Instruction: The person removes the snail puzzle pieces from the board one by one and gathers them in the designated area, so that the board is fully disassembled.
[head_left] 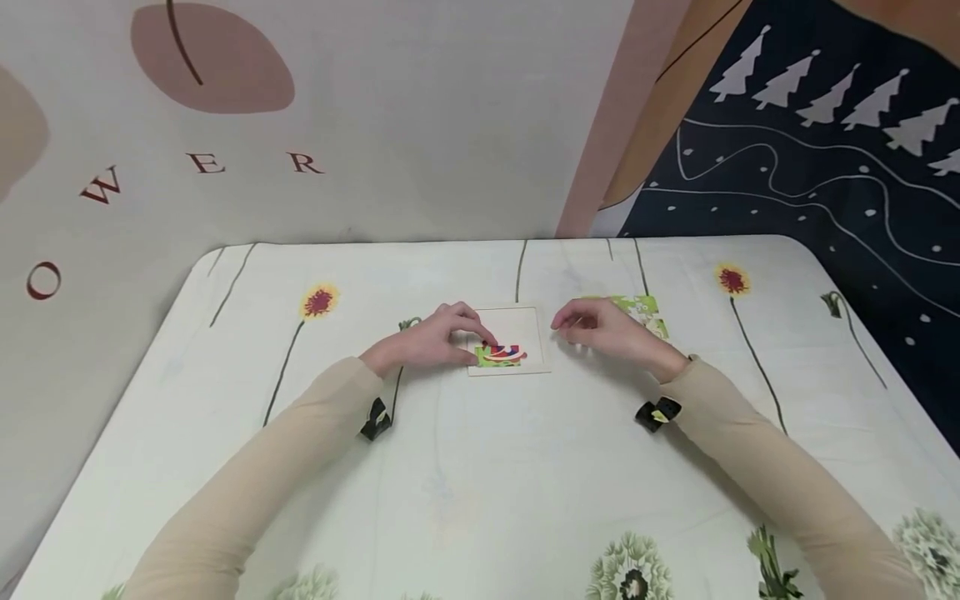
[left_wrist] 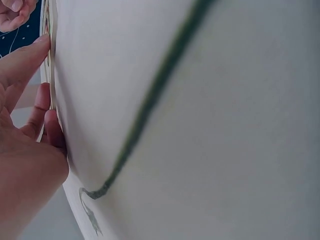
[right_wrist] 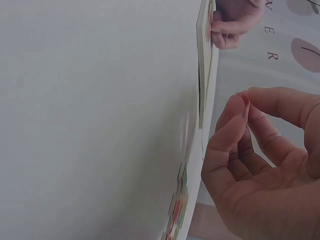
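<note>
My left hand (head_left: 442,335) rests at the left side of a shallow pale puzzle tray (head_left: 538,342). Its fingertips touch the joined puzzle pieces (head_left: 504,357), printed in green, red and blue, along the tray's near left part. In the left wrist view, the fingers (left_wrist: 31,57) reach the tray's edge. To the right of the tray, my right hand (head_left: 603,329) hovers just over the table, thumb tip meeting the curled fingertips. Nothing shows between them in the right wrist view. Behind that hand lie loose green and white pieces (head_left: 643,312), partly hidden by it.
A white cloth with printed flowers covers the table (head_left: 465,467). Beyond its back edge hangs a pale curtain (head_left: 420,150) with letters, and a dark cloth (head_left: 787,167) with white trees hangs at the right. Small black devices (head_left: 658,413) are strapped at both wrists.
</note>
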